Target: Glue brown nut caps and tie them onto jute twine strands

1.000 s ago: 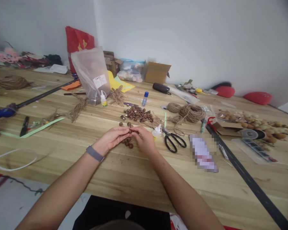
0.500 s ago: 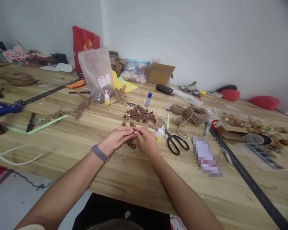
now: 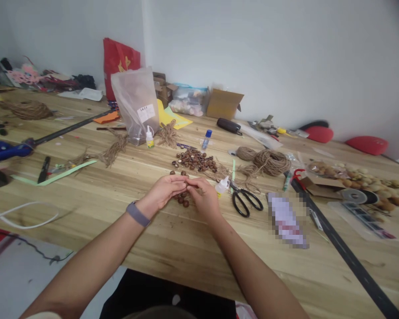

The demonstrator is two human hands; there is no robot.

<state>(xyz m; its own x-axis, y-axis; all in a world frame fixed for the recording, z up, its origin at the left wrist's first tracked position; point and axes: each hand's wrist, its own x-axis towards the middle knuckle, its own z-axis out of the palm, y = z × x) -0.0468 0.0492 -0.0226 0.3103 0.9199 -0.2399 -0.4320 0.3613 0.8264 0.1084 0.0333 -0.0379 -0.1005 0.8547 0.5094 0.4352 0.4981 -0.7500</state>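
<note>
My left hand (image 3: 164,190) and my right hand (image 3: 204,198) meet fingertip to fingertip over the wooden table (image 3: 173,248). Both pinch a small brown bead (image 3: 186,181) between them. A few loose brown beads (image 3: 183,201) lie on the table right under the fingers. A larger pile of brown beads (image 3: 196,160) sits just beyond the hands. A small white glue bottle (image 3: 221,185) lies beside my right hand. Black scissors (image 3: 246,200) rest to the right of it. A grey band is on my left wrist.
Coils of jute twine (image 3: 267,161) lie at the right, a clear plastic bag (image 3: 136,104) and a red bag (image 3: 119,66) stand at the back. A black rail (image 3: 349,261) runs along the right. Cardboard boxes, a blue tool (image 3: 6,150) and green strips lie about.
The hands stay together at the bead with only small finger shifts. The camera view has drifted slightly, so everything sits a little lower and to the right.
</note>
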